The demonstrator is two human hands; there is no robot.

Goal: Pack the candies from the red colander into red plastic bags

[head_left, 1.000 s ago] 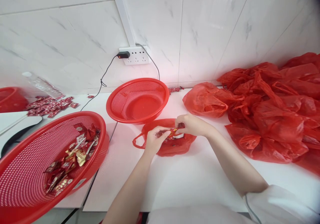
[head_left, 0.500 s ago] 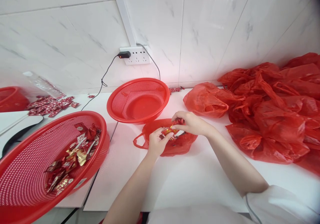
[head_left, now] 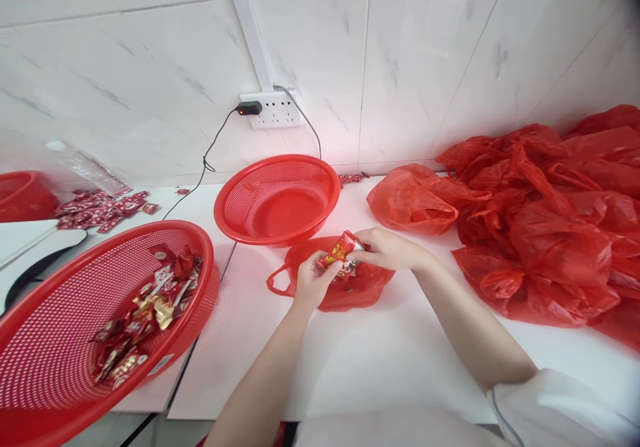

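Note:
Over an open red plastic bag (head_left: 365, 294) on the table, my two hands meet around a red-and-gold candy packet (head_left: 342, 247). My left hand (head_left: 313, 279) pinches its left end between thumb and fingers. From the other side, my right hand (head_left: 387, 250) closes on its right end. Below the packet, more wrapped pieces show inside the bag, partly covered by my fingers. One handle loop of the bag lies flat to the left of my left hand.
A large red basket (head_left: 197, 340) with wrapped candies (head_left: 145, 320) stands at left. Another red basket (head_left: 277, 234) sits behind the bag. Filled red bags (head_left: 550, 234) pile up at right. Small red packets (head_left: 103, 211) and a plastic bottle (head_left: 93, 170) lie at back left; a cable (head_left: 213, 144) runs from the socket.
The red-and-gold packet has come up out of the bag and now shows whole between my hands. My right hand has lowered and its fingers have closed on the packet.

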